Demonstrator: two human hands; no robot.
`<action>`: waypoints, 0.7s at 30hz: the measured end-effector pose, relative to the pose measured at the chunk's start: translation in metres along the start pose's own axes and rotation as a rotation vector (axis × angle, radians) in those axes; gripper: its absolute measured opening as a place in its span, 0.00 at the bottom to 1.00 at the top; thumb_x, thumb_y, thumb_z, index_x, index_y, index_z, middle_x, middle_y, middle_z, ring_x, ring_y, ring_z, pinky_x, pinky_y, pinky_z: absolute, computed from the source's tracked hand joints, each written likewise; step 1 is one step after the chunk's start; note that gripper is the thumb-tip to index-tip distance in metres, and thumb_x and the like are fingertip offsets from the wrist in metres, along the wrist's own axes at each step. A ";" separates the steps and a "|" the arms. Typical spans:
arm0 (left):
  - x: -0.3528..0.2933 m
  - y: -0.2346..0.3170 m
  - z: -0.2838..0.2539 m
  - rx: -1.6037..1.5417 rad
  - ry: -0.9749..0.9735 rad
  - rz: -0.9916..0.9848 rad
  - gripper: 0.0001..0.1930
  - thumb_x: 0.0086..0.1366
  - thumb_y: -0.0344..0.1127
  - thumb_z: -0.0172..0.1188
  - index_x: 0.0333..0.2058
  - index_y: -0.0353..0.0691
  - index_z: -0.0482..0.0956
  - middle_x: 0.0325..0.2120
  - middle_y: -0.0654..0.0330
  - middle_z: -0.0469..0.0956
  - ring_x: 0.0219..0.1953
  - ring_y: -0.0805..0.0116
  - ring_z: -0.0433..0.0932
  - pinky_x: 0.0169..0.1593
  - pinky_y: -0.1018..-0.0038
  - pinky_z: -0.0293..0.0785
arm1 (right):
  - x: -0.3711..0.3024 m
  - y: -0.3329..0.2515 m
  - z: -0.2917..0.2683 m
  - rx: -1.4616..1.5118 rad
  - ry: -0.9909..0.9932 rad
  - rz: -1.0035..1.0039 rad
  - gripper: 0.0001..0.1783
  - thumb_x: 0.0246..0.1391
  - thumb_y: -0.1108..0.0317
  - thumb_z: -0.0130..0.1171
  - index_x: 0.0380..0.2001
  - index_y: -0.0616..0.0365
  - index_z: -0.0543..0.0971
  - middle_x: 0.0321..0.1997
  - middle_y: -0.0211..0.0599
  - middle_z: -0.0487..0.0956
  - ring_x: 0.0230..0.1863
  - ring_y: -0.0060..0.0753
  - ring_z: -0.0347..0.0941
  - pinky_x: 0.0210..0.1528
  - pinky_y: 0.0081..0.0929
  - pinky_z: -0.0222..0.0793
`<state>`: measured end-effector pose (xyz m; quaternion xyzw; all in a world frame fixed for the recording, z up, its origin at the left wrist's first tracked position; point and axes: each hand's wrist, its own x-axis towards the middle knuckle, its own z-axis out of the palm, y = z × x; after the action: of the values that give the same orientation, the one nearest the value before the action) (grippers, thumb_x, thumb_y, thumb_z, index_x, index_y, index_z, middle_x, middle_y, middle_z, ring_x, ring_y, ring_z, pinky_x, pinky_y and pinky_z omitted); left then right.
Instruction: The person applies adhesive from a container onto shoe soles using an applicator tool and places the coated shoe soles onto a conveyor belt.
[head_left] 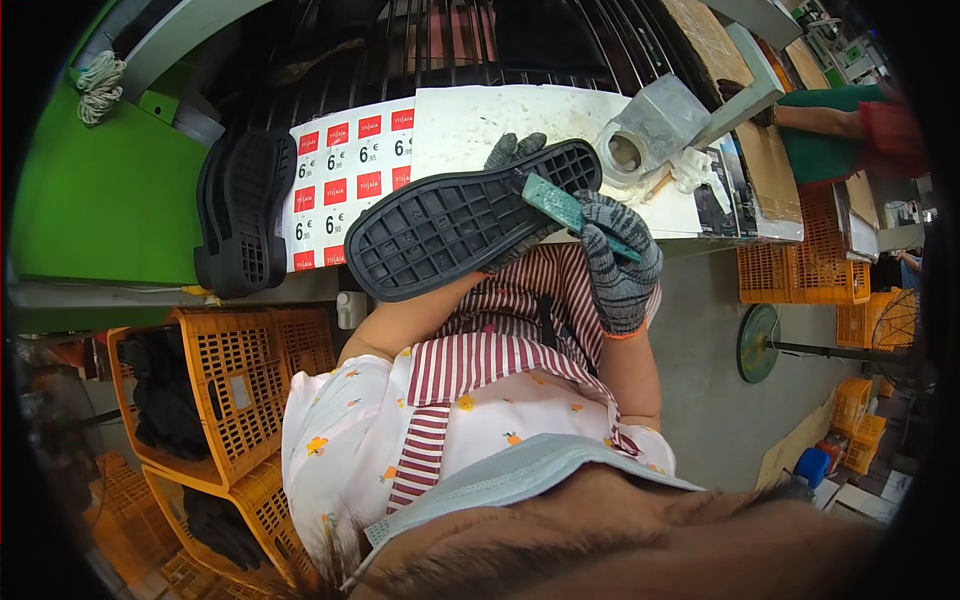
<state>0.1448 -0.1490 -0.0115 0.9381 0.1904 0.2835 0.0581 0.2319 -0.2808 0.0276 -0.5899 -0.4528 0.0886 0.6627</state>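
A black shoe sole (440,228) is held up at the front of the table, its gridded hollow side toward me. My left hand (514,151), in a grey knit glove, is closed around it from behind. Only the fingertips show past its far edge; the palm is mostly hidden. My right hand (618,265), gloved alike with an orange cuff, grips a flat green brush (556,205). The brush's wide end lies over the narrower part of the sole; its bristles are hard to make out. More black soles (246,205) stand together at the left.
A grey metal pot (655,125) with a round opening stands right of the sole, beside crumpled white material (692,170). Dark conveyor bars (560,50) run behind the white table sheet (450,130). Orange crates (235,385) with black pieces sit lower left. Another person's arm (820,122) reaches in at right.
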 end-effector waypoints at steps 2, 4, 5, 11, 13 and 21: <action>-0.002 -0.001 -0.003 -0.050 -0.007 0.006 0.25 0.56 0.53 0.51 0.52 0.57 0.65 0.55 0.62 0.58 0.58 0.62 0.53 0.60 0.65 0.49 | 0.001 -0.001 -0.002 -0.010 0.034 0.010 0.11 0.43 0.75 0.60 0.34 0.64 0.76 0.37 0.42 0.77 0.40 0.31 0.73 0.45 0.24 0.66; -0.008 -0.002 -0.013 -0.149 -0.011 0.002 0.25 0.56 0.53 0.51 0.52 0.57 0.65 0.55 0.62 0.59 0.58 0.62 0.54 0.60 0.65 0.49 | -0.001 0.002 -0.004 0.008 0.091 0.046 0.11 0.44 0.75 0.60 0.34 0.64 0.76 0.37 0.41 0.77 0.39 0.30 0.73 0.44 0.23 0.66; -0.012 -0.002 -0.018 -0.217 -0.018 0.009 0.25 0.56 0.53 0.52 0.52 0.57 0.65 0.55 0.62 0.59 0.58 0.62 0.54 0.60 0.65 0.49 | 0.000 0.003 -0.006 0.005 0.104 0.047 0.11 0.44 0.75 0.60 0.34 0.64 0.76 0.37 0.41 0.77 0.39 0.30 0.73 0.44 0.23 0.66; -0.057 -0.008 -0.063 -0.705 -0.099 -0.202 0.25 0.55 0.52 0.52 0.52 0.56 0.65 0.54 0.61 0.60 0.57 0.62 0.55 0.59 0.66 0.51 | 0.004 0.007 -0.012 0.014 0.149 0.069 0.11 0.45 0.76 0.59 0.35 0.64 0.76 0.35 0.39 0.77 0.36 0.28 0.73 0.42 0.21 0.67; -0.059 -0.010 -0.054 -0.796 -0.138 -0.213 0.24 0.55 0.52 0.52 0.52 0.56 0.66 0.54 0.61 0.60 0.57 0.62 0.56 0.59 0.66 0.51 | 0.003 0.010 -0.018 -0.036 0.199 0.069 0.11 0.45 0.75 0.59 0.35 0.64 0.76 0.35 0.39 0.78 0.36 0.27 0.73 0.41 0.21 0.67; -0.062 -0.005 -0.045 -0.852 -0.156 -0.247 0.24 0.55 0.51 0.53 0.51 0.55 0.66 0.53 0.61 0.62 0.56 0.62 0.58 0.58 0.67 0.53 | 0.003 0.016 -0.018 -0.013 0.275 0.054 0.09 0.45 0.75 0.58 0.34 0.63 0.76 0.34 0.37 0.78 0.35 0.25 0.73 0.41 0.20 0.68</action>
<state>0.0706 -0.1690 -0.0063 0.8191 0.1625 0.2559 0.4870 0.2529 -0.2865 0.0175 -0.6129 -0.3421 0.0220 0.7119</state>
